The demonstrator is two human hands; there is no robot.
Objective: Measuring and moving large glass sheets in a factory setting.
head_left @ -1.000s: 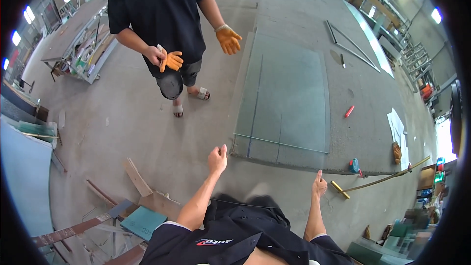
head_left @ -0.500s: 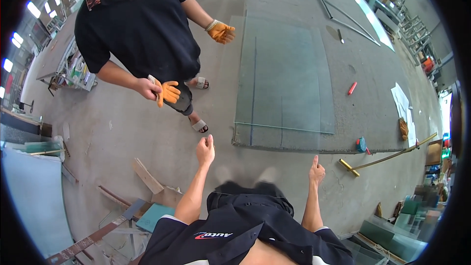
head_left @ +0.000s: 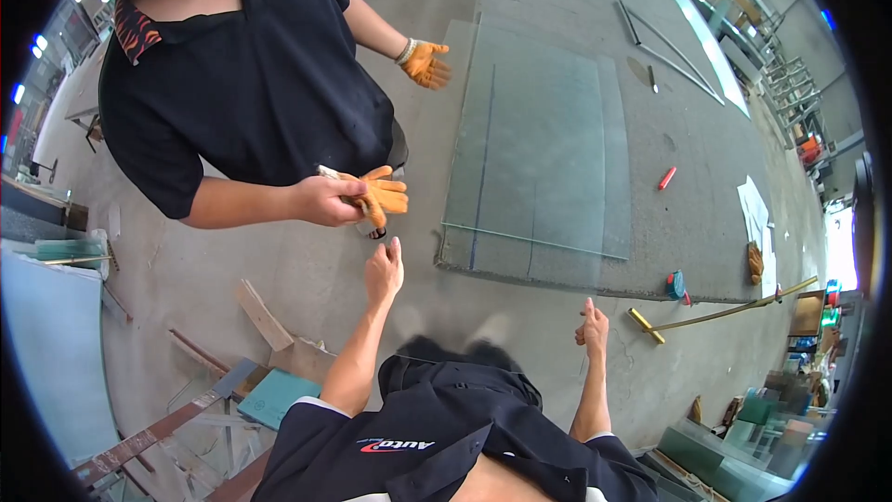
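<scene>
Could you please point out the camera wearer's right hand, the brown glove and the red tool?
Right hand (head_left: pixel 594 327), head view, on the middle of the hand.
Brown glove (head_left: pixel 754 264), head view, on its middle.
Red tool (head_left: pixel 667 178), head view, on its body.

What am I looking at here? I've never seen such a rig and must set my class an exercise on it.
There is no machine: a camera on a person's head looks down, and its wide lens bends straight edges. The bare left hand and right hand are that person's, fingers curled, thumbs up. They may grip something see-through; only faint lines show, so I cannot be sure. On the table lie glass, a metal frame, a red object, a tape measure, papers and a brown glove. Ahead, to the left, a co-worker wears one orange glove and holds a second glove in a bare hand.
</scene>
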